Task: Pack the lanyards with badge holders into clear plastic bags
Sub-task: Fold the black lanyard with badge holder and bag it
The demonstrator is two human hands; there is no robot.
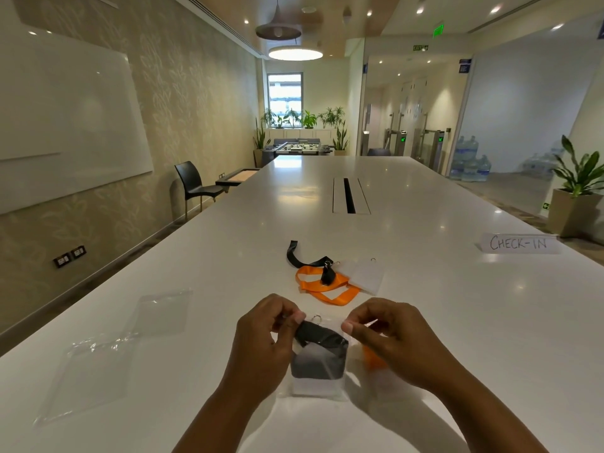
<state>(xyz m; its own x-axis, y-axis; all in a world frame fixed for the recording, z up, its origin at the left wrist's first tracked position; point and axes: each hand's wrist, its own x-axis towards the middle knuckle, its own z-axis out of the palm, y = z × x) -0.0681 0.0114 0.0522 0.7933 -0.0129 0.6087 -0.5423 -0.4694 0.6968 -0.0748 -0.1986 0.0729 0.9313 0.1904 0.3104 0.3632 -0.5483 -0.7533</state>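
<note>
Head view: near the table's front edge, my left hand and right hand each pinch one side of the clear bag's mouth. The bag's long axis runs away from me, with the opening toward the far end. The black lanyard lies folded inside, slanting across the mouth. My judgement is to tuck the strap fully below the opening before closing. Spare bags lie toward the left edge, and an orange lanyard waits just beyond.

Long white table, patterned wall
</note>
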